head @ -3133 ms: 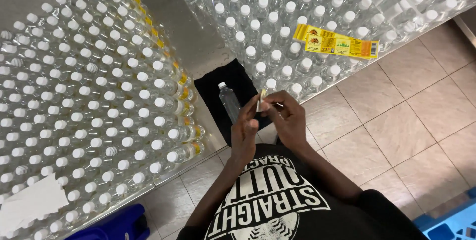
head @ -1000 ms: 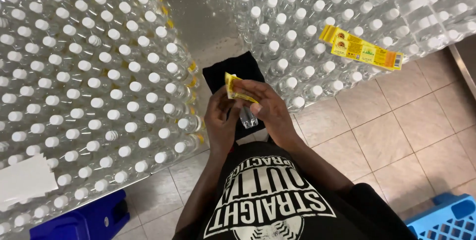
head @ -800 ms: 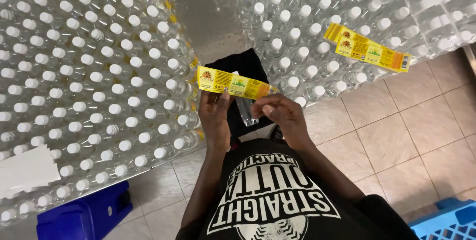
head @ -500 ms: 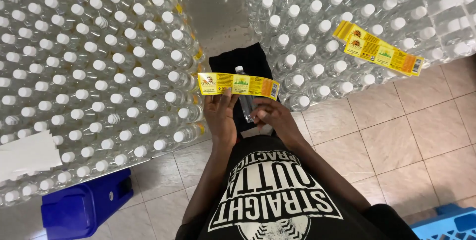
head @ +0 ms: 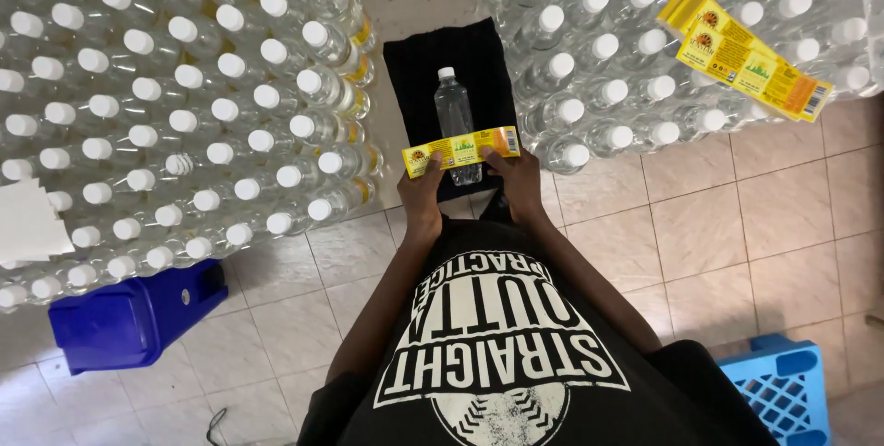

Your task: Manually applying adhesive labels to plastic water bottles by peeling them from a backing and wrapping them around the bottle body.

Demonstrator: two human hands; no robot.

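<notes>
Both hands hold one yellow label (head: 461, 150) stretched flat between them: the left hand (head: 421, 190) pinches its left end with closed fingers, and the right hand (head: 516, 179) pinches its right end the same way. The label runs across the lower part of a clear bottle (head: 456, 122) with a white cap, which lies on its side on a black cloth (head: 410, 87), cap pointing away from the person. Whether the label already touches the bottle cannot be told. The cloth lies in the gap between two large groups of upright capped bottles, one group to the left (head: 175, 105) and one to the right (head: 626, 50). Some bottles at the near edge of the left group carry yellow labels. A stack of spare yellow labels (head: 746, 55) rests on top of the right group. A white sheet (head: 28, 223) lies on the left group's caps. On the tiled floor stand a blue box (head: 129, 312) at the left and a light blue crate (head: 778, 391) at the right.
</notes>
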